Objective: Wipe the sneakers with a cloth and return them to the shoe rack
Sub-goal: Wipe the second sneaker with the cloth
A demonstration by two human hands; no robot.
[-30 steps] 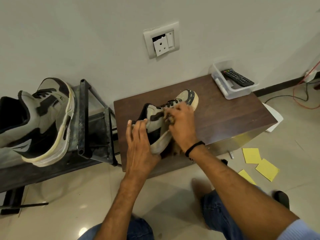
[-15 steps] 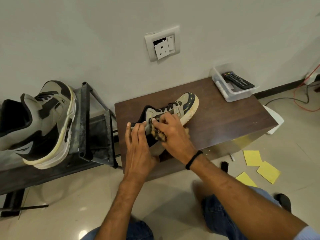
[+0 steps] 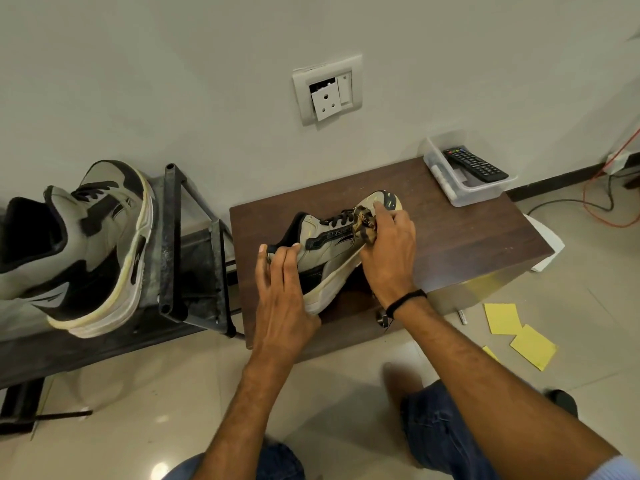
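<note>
A beige and black sneaker [image 3: 329, 247] lies tilted over the dark wooden table [image 3: 467, 237], sole toward me. My left hand [image 3: 284, 296] holds its heel end, fingers laid along the collar. My right hand [image 3: 388, 247] grips a bunched brown patterned cloth [image 3: 365, 220] and presses it on the laces near the toe. The matching second sneaker [image 3: 86, 247] stands on the black metal shoe rack [image 3: 180, 244] at the left.
A clear plastic tub [image 3: 464, 192] holding a black remote [image 3: 476, 164] sits at the table's far right corner. Yellow sticky notes [image 3: 516, 327] lie on the tiled floor at the right. Cables [image 3: 602, 206] run along the right wall. A wall socket [image 3: 327, 90] hangs above the table.
My right hand with the cloth has slid from the sneaker's mid side up toward the toe end. My left hand keeps its hold on the heel.
</note>
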